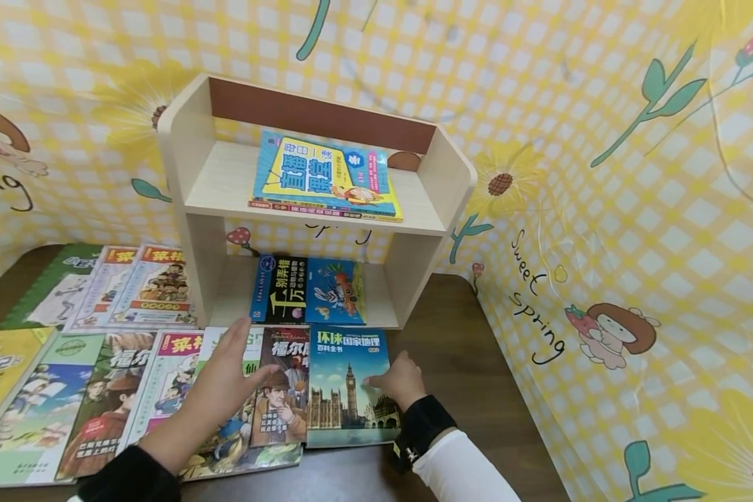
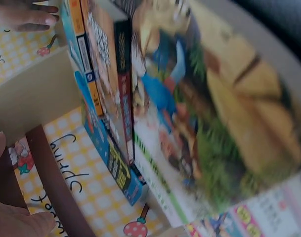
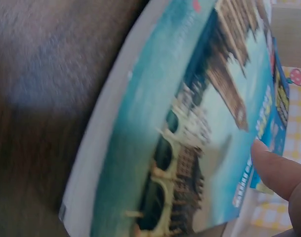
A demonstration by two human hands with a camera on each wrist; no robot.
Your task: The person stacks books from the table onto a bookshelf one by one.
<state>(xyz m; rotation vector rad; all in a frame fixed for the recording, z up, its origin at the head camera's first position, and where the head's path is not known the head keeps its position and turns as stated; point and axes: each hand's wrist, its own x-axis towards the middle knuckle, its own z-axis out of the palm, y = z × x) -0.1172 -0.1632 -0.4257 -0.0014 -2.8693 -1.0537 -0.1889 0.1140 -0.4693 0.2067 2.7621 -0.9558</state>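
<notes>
A blue book with a clock tower on its cover lies on the table in front of the shelf. My right hand is at its right edge, the thumb stretched over the cover; the right wrist view shows that thumb above its shadow on the cover. My left hand hovers with fingers extended and thumb spread, holding nothing, over a magazine with a green title band. Beside the blue book lies a paperback with a detective figure, left of it and partly on the magazine.
A small two-tier wooden shelf stands behind the books. A stack of blue and yellow books lies on its upper board, and a black and blue book on the lower one. Several more books and magazines spread leftward. Patterned cloth encloses the table.
</notes>
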